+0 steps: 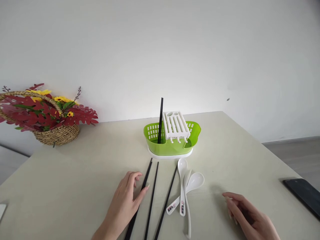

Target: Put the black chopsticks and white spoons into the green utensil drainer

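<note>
My left hand [126,195] is open over a pair of black chopsticks [147,173] on the table; its thumb crosses them and the curled fingers lie to their left. Two more black chopsticks, a middle one [152,196] and a right one [170,191], lie apart. Beside them rest crossed white spoons [195,181], some with printed handles. My right hand [247,211], on the right, has its thumb and index tips close together and nothing visible in it. Behind, another pair of black chopsticks [160,120] stands in a green basket [170,148].
A white slotted rack [176,125] with hooks sits across the green basket. Back left stands a wicker basket [58,135] of red leaves and yellow flowers. A dark phone [303,193] lies near the table's right edge. A pale wall [160,50] rises behind the table [87,166].
</note>
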The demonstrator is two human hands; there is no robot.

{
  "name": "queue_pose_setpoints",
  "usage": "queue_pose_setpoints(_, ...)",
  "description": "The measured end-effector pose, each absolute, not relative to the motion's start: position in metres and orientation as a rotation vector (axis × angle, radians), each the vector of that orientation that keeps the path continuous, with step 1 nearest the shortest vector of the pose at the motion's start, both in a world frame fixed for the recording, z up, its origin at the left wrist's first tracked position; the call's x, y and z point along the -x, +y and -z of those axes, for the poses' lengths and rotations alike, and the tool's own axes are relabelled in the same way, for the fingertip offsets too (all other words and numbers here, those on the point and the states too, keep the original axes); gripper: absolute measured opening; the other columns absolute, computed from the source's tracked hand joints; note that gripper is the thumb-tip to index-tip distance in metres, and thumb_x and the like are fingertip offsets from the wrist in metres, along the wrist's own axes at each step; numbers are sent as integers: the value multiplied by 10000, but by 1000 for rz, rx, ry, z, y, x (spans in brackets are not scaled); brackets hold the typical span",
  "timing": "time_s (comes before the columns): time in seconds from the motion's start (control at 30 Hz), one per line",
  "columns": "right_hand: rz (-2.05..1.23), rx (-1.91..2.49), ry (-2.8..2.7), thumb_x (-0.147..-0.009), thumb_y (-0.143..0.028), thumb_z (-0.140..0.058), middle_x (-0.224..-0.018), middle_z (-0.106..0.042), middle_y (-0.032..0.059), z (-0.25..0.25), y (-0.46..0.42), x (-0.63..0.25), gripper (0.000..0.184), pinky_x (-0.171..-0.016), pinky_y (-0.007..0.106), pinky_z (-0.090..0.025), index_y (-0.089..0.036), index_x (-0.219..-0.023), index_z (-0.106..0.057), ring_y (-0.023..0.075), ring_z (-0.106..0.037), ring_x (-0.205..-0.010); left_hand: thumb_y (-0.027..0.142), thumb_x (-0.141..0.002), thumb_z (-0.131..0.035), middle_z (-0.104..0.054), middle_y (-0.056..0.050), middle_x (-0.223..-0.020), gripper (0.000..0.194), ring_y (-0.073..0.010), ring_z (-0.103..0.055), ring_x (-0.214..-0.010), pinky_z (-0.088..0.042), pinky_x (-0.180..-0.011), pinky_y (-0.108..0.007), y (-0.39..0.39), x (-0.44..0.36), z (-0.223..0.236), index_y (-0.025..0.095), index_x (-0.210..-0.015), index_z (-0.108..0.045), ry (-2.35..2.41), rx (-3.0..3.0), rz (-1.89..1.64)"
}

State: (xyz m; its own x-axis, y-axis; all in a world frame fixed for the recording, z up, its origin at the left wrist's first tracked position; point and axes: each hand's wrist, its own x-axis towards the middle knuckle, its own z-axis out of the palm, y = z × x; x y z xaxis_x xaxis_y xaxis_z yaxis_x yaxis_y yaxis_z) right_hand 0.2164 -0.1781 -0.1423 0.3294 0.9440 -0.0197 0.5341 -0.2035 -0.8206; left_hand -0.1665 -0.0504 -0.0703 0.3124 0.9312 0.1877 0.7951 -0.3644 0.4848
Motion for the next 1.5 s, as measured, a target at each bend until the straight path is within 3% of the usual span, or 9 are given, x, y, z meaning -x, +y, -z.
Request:
queue_pose_setpoints(0.23,-713,1854,-1298,-954,-574,-587,-686,-643,-21,139,-176,-215,374,-597,179,-524,-252,-1098,-712,150,-652,-612,500,-938,-560,-665,-69,-1104,273,-252,-686,-899,-579,-758,-390,-59,174,57,263,-1046,-639,1742,-2315,-448)
queue_pose_setpoints(0.47,-703,1845,-1217,-929,-606,-610,-661,-630,-23,127,-174,-205,390,-585,201,-510,-252,-1040,-730,155,-629,-590,408,-843,-645,-701,-69,-1092,165,-271,-690,-895,-565,-887,-448,-69,170,45,254,-870,-701,1867,-2409,-394)
queue_pose_setpoints(0.87,-683,1845,-1089,-913,-650,-607,-657,-612,-27,111,-172,-189,423,-589,224,-465,-258,-1000,-742,151,-585,-595,290,-786,-606,-748,-107,-1142,136,-354,-699,-999,-564,-879,-532,-68,171,46,248,-719,-717,1927,-2479,-343)
queue_pose_setpoints(1.13,-661,1828,-1102,-904,-638,-619,-655,-618,-27,112,-171,-190,406,-592,218,-476,-258,-978,-743,147,-587,-585,283,-826,-567,-790,-87,-1034,168,-343,-730,-990,-571,-864,-477,-68,179,42,264,-745,-713,1869,-2472,-401)
queue_pose_setpoints(1.33,-665,1820,-1178,-893,-626,-632,-649,-639,-15,118,-171,-198,408,-562,207,-507,-250,-982,-759,157,-627,-574,382,-940,-478,-774,-63,-1236,245,-208,-724,-573,-502,-483,-304,-73,184,29,277,-937,-700,1846,-2281,-506)
queue_pose_setpoints(1.5,-662,1803,-1207,-906,-634,-623,-648,-639,-17,123,-171,-201,431,-575,203,-518,-242,-1020,-762,154,-632,-580,493,-909,-633,-817,-35,-927,217,-264,-809,-844,-620,-641,-266,-77,171,8,297,-972,-700,1598,-1894,-725)
